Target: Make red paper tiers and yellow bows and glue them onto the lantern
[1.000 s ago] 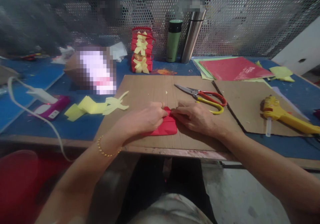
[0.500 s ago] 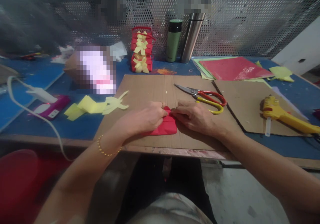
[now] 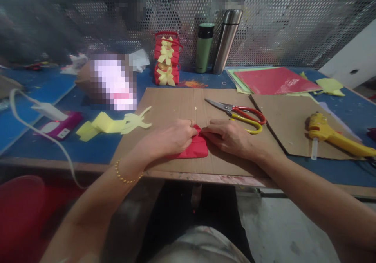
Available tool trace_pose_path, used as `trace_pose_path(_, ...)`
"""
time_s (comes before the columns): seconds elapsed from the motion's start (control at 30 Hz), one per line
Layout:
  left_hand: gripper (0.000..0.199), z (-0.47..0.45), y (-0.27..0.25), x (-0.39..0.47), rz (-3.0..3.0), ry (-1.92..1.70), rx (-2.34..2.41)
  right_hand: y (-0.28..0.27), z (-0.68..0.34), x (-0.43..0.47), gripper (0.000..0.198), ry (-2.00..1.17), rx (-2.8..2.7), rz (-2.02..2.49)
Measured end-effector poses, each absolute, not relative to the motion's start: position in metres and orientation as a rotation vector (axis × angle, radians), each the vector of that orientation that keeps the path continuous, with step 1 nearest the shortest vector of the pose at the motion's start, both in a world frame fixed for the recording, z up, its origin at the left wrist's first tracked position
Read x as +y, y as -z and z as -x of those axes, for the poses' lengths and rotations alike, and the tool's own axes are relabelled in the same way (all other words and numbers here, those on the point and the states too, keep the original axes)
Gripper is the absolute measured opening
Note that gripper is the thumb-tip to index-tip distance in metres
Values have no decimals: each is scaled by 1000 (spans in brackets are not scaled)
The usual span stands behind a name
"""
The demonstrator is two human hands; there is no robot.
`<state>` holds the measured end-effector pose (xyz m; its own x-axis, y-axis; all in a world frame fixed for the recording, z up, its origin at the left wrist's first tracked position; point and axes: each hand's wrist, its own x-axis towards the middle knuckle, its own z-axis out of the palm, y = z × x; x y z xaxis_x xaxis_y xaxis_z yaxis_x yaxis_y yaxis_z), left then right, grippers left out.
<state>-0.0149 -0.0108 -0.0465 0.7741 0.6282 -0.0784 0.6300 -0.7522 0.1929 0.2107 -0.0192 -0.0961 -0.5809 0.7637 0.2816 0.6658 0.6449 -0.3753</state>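
Observation:
A folded piece of red paper lies on the brown cardboard sheet in front of me. My left hand covers its left part, fingers closed on its upper edge. From the other side my right hand pinches the paper's upper right edge, with thumb and forefinger close to my left fingers. The fingertips partly hide the fold. Just beyond my right hand rest scissors with one red and one yellow handle. Yellow paper cutouts lie left of my left hand.
A yellow glue gun lies at the right on a second cardboard piece. Red baskets with yellow paper flowers, a green tumbler and a steel flask stand at the back. A purple power strip with a white cable is at left.

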Motion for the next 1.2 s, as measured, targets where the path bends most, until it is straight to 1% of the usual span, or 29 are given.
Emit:
trace_pose_path(0.13,41,14,45,-11,-2783,105,999,97,-211,-18,31,-284,-2458,1119)
trace_pose_path(0.37,38,19,51,-9,-2756,3,958,102,-213,-16,35,-160,-2489,1070)
trace_pose_path(0.57,40,18,53,-8,-2784,-8,943,105,-216,-14,34,-157,-2530,1028)
trace_pose_path(0.73,42,15,48,-10,-2814,62,971,107,-215,-14,30,-163,-2500,1041)
trace_pose_path(0.93,39,18,52,-9,-2785,16,948,103,-214,-16,26,-236,-2492,1066)
trace_pose_path(1.2,41,17,51,-8,-2788,14,953,100,-213,-17,28,-244,-2488,1049)
